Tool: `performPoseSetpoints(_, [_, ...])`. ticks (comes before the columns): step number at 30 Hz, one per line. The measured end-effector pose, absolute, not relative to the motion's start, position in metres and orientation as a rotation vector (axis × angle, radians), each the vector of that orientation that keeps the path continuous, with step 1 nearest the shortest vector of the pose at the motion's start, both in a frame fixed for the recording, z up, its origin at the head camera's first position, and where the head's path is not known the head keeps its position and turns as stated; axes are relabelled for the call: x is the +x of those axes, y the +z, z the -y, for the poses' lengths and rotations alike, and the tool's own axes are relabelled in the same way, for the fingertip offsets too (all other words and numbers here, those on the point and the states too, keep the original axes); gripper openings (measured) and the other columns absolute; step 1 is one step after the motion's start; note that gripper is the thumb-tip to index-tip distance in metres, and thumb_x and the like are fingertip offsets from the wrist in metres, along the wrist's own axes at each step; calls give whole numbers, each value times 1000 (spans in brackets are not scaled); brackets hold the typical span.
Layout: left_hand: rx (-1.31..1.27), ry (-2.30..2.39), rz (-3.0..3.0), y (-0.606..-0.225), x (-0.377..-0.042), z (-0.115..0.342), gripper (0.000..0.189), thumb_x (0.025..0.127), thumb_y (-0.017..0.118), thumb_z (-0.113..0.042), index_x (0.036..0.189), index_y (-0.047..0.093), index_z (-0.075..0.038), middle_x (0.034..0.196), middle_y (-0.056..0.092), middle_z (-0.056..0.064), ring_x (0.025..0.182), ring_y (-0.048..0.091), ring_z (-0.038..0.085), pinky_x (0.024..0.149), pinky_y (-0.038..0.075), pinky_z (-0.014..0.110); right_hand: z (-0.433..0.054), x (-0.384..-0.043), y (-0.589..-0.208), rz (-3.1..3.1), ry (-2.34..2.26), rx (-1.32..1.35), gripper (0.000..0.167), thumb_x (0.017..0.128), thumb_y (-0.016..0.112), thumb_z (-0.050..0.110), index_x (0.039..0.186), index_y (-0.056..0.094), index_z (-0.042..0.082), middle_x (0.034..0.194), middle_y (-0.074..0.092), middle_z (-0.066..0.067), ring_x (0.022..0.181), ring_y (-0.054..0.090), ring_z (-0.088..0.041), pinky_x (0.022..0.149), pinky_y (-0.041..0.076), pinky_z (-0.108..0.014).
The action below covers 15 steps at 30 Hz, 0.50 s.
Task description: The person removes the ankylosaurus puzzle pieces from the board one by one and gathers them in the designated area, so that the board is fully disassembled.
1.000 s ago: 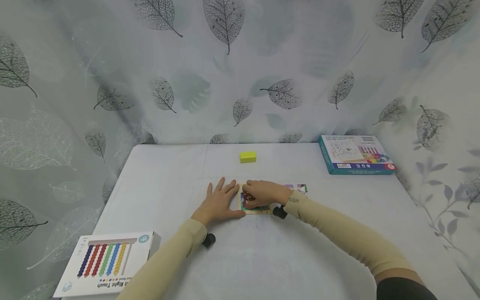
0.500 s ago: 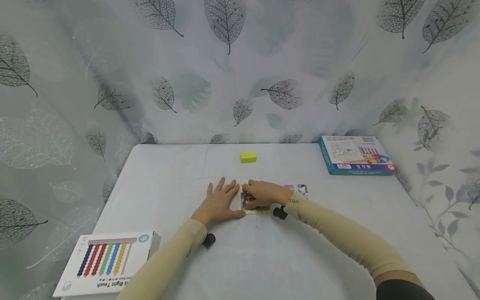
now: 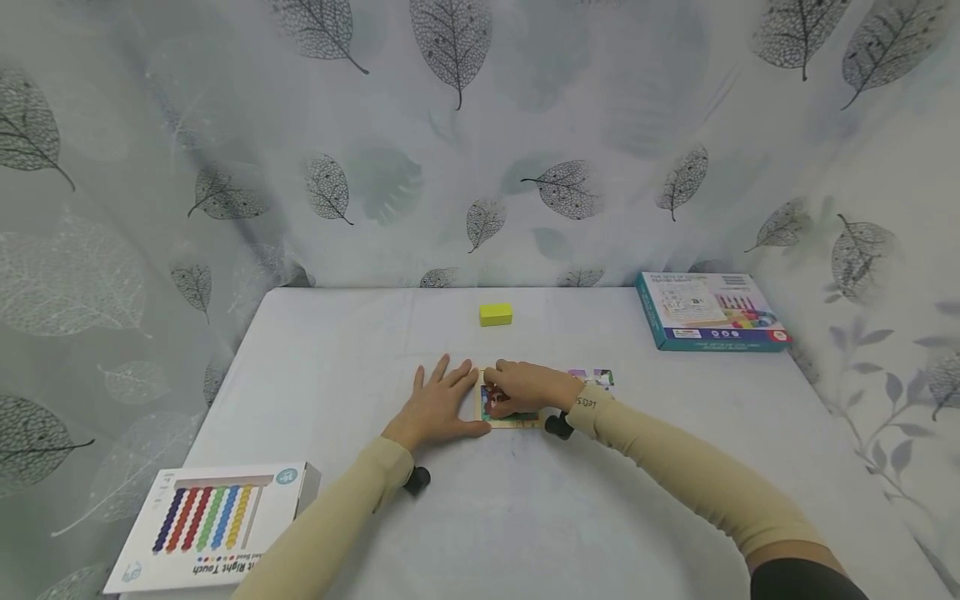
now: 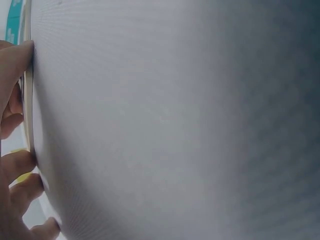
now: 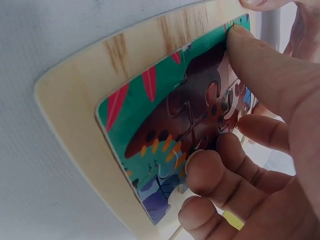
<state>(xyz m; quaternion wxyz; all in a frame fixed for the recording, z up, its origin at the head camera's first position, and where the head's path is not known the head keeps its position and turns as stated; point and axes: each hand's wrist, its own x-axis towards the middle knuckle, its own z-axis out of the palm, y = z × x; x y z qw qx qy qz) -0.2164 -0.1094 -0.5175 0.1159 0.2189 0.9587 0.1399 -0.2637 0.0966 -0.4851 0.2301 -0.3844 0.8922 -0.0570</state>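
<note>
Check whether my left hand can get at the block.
Probably yes: nothing visible stands between the left hand and the block, though the hand would have to leave the puzzle it touches.

Left hand (image 4: pixel 12 197): thumb and finger touch pale board (image 4: pixel 29 107), seen edge-on | white cloth (image 4: pixel 140 120) fills most of view | yellow object (image 4: pixel 23 177) behind fingers | teal printed item (image 4: pixel 13 22) upper left

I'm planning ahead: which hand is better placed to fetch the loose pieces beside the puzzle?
Probably the right hand: its wrist is beside the loose puzzle pieces, while the left hand touches the opposite edge of the wooden jigsaw puzzle.
</note>
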Motion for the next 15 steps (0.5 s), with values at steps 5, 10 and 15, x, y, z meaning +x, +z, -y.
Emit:
performPoseSetpoints(5, [642, 405, -2810, -517, -216, 109, 97, 82, 65, -73, 158, 33, -23, 168, 28, 1, 158, 12, 38, 120, 13, 73, -96, -264, -486, -2452, -163, -1045, 39, 96, 67, 38, 123, 54, 13, 106, 57, -5, 85, 53, -14, 81, 49, -33])
performPoseSetpoints(10, [640, 407, -2810, -516, -216, 109, 97, 82, 65, -73, 158, 33, -23, 168, 28, 0, 158, 11, 38, 120, 12, 73, -95, -264, -485, -2453, -168, -1030, 38, 96, 67, 38, 123, 54, 13, 105, 57, -5, 86, 52, -14, 82, 49, -33])
performPoseSetpoints(15, [639, 423, -2806, -515, -215, 110, 97, 82, 65, -73, 159, 32, -24, 168, 27, 0, 158, 10, 38, 120, 11, 73, -95, -264, -485, -2456, -194, -1034, 38, 95, 69, 37, 120, 51, 14, 104, 57, -5, 86, 53, -15, 81, 50, -33])
